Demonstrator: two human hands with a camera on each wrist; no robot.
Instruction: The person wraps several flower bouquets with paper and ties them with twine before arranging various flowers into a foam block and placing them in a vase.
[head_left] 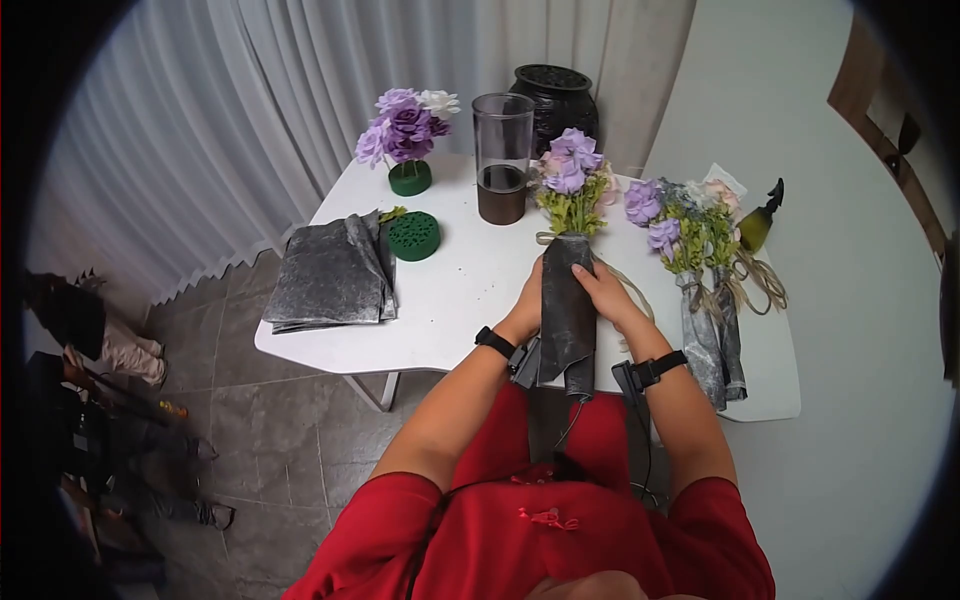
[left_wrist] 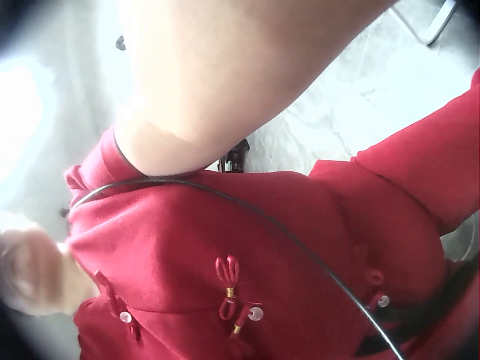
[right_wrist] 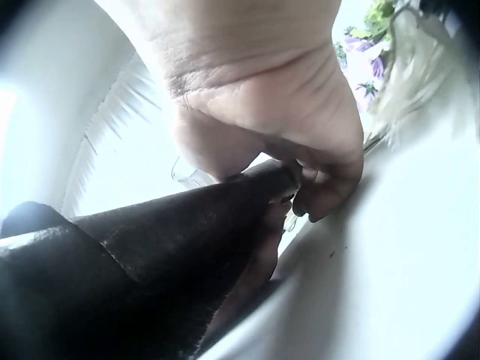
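Holding a bouquet [head_left: 573, 180] between them, a person's left hand [head_left: 528, 305] and right hand [head_left: 609, 298] grip its dark wrap [head_left: 568, 310], fingers curled round it, nearer the wearer than the glass vase [head_left: 503, 206] and slightly right of it. The wrapping looks nearly done; the cord [head_left: 626, 285] may need tying (any knot cannot be made out). Farther right of the vase, two wrapped bundles [head_left: 703, 335] appear finished; left of it wait spare sheets [head_left: 335, 272].
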